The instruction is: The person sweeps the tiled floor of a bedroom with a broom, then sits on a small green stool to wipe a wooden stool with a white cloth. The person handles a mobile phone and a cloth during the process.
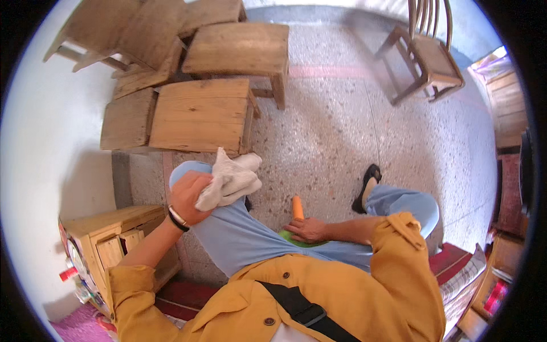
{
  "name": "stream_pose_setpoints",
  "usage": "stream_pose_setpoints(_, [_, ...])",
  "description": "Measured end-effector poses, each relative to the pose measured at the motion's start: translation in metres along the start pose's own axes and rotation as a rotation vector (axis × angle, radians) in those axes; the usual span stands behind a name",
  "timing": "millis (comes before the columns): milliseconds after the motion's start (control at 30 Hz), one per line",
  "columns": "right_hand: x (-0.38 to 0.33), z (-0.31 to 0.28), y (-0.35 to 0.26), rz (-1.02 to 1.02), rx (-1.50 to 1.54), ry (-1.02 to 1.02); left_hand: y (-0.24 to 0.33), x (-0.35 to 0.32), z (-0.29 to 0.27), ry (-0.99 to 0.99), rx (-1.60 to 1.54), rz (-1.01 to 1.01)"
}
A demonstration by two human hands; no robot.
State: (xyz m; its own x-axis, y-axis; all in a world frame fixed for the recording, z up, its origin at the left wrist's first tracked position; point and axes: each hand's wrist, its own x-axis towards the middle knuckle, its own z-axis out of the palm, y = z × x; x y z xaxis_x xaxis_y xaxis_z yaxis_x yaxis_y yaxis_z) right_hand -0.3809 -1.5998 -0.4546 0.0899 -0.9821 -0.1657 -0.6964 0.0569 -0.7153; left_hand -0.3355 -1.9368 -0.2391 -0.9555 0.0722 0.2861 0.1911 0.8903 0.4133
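Note:
Bunched in my left hand (191,196) is a whitish cloth (231,179), held above my left knee. My left fingers are closed on one end of it, and the rest hangs loosely toward the wooden stools. Between my thighs, my right hand (307,229) grips an object with an orange rod-like part (297,207) pointing away from me. A green part (293,239) shows under that hand; my palm hides where the two meet, and its kind I cannot make out.
Several wooden stools (199,114) stand close together at the far left. A low wooden cabinet (108,228) is beside my left arm. At the far right is a wooden chair (430,62), on the speckled floor (325,131). I sit on a red-covered seat (450,262).

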Motion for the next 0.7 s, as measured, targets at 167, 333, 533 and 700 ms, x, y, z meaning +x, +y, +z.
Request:
stream_pose_setpoints(167, [0.067,-0.002,0.004,0.273,0.068,0.204,0.011,0.001,0.024,0.072,-0.118,-0.217])
stream_pose_setpoints(333, [0.086,-0.086,-0.053,0.190,0.737,0.912,0.040,0.024,0.053,0.111,-0.776,-0.572])
stream_pose_setpoints(533, [0.042,-0.139,-0.034,0.147,0.658,0.932,0.056,0.059,0.086,-0.069,-1.056,-0.426])
stream_pose_setpoints(700, [-0.022,-0.194,0.013,0.356,0.641,1.098,0.002,0.047,0.122,0.002,-0.975,-0.680])
